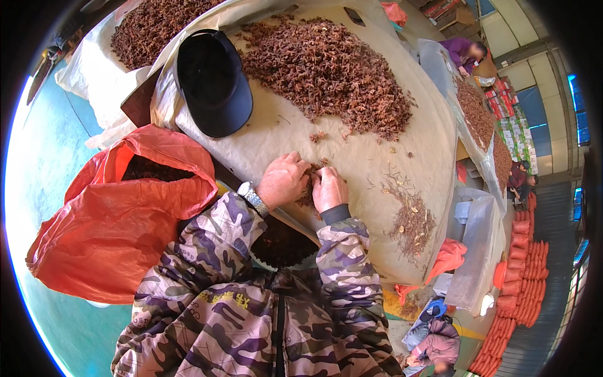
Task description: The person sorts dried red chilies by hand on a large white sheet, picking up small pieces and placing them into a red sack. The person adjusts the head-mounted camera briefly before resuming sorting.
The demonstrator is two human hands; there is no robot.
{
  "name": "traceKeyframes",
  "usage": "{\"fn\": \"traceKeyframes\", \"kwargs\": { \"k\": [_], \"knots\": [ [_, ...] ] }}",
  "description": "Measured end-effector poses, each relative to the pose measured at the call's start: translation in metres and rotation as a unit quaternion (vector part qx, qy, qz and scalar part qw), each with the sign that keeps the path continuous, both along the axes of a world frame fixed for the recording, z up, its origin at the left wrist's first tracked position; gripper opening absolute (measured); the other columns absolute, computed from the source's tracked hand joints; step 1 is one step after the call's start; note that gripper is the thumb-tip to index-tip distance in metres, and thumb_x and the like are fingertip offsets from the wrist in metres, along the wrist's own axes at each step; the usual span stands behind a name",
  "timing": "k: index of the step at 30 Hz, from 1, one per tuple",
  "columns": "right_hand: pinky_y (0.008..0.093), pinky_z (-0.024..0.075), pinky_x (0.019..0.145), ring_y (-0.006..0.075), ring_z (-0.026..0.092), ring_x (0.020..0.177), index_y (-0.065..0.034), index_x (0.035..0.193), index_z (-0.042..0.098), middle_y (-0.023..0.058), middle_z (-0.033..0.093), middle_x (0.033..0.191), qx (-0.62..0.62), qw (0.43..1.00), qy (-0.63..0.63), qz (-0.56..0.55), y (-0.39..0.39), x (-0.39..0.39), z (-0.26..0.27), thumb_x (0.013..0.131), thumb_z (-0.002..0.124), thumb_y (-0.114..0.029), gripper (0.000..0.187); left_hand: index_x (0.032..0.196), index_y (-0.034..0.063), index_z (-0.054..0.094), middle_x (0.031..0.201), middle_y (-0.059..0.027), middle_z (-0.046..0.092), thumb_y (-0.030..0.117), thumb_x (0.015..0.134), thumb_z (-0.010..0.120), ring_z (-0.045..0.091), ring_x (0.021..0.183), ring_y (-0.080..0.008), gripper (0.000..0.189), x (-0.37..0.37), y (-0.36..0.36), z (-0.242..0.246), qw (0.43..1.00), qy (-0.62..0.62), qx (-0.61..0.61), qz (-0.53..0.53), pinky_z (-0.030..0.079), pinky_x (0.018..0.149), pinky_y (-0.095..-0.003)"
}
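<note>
At the near edge of the cloth-covered table (362, 155), both hands are close together over a small heap of star anise (308, 193). My left hand (284, 180), with a metal wristwatch (253, 199) on its wrist, rests its curled fingers on the left side of the heap. My right hand (330, 189) has its fingertips bent down onto pieces on the right side. Whether either hand grips a piece is hidden by the fingers. A large pile of star anise (325, 75) lies beyond them. Below the table edge, between my forearms, is a container of dark material (282, 242).
A dark cap (212, 82) lies at the table's left. Stems and debris (410, 217) are heaped at right; a phone (354, 16) lies at the far edge. An open red sack (127, 217) stands at left. Other people work at right, near stacked red sacks (518, 273).
</note>
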State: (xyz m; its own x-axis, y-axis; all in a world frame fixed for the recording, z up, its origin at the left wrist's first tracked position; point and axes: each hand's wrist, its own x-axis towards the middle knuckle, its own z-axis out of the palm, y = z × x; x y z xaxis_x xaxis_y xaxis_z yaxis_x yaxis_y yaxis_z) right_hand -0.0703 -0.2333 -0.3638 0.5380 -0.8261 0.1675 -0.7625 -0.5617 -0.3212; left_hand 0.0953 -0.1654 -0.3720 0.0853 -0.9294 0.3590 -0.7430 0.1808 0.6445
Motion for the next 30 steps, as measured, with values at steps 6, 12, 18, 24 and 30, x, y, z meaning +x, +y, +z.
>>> {"fn": "traceKeyframes", "kwargs": {
  "k": [6,12,18,24,30],
  "knots": [
    [0.0534,0.0545,0.081,0.042,0.067,0.094,-0.004,0.098,0.063,0.0195,0.067,0.1,-0.032,0.997,0.06,-0.021,0.008,0.004,0.0,0.092,0.069,-0.014,0.013,0.106,0.005,0.071,0.103,-0.0158,0.066,0.014,0.081,0.075,0.064,0.1,-0.0381,0.028,-0.005,0.0,0.002,0.998,0.054,-0.022,0.029,0.054,0.088,-0.0463],
    [0.0531,0.0545,0.08,0.0422,0.067,0.092,-0.0043,0.097,0.063,0.019,0.066,0.1,-0.009,0.999,0.0,-0.036,0.009,0.0,-0.003,0.093,0.07,-0.015,0.014,0.108,0.0056,0.07,0.103,-0.0163,0.067,0.012,0.079,0.076,0.064,0.1,-0.0382,0.03,-0.004,-0.004,0.004,0.998,0.056,-0.003,-0.016,0.053,0.09,-0.0468],
    [0.0531,0.0535,0.079,0.0443,0.066,0.092,-0.0049,0.099,0.063,0.0194,0.067,0.1,-0.001,1.0,-0.025,-0.005,0.008,0.001,-0.001,0.093,0.069,-0.014,0.012,0.113,0.0066,0.071,0.105,-0.0167,0.067,0.016,0.081,0.075,0.064,0.102,-0.038,0.034,-0.009,-0.003,-0.002,1.0,-0.019,0.003,0.021,0.053,0.091,-0.0469],
    [0.0544,0.0518,0.078,0.0442,0.065,0.09,-0.0033,0.094,0.058,0.02,0.065,0.099,-0.055,0.996,0.009,0.069,0.002,-0.001,-0.001,0.085,0.071,-0.009,0.017,0.113,0.0067,0.072,0.104,-0.0169,0.066,0.017,0.082,0.074,0.064,0.103,-0.0383,0.032,-0.01,-0.003,-0.009,0.999,-0.013,-0.004,0.031,0.052,0.094,-0.0468],
    [0.0542,0.0526,0.075,0.0428,0.066,0.084,-0.0055,0.09,0.056,0.0189,0.064,0.091,-0.1,0.989,0.031,0.1,0.006,-0.003,0.016,0.082,0.07,-0.01,0.016,0.11,0.0067,0.073,0.104,-0.0184,0.067,0.017,0.083,0.074,0.064,0.103,-0.0385,0.029,-0.002,-0.003,-0.006,0.999,-0.015,0.039,-0.015,0.051,0.093,-0.047]
  ]
}}
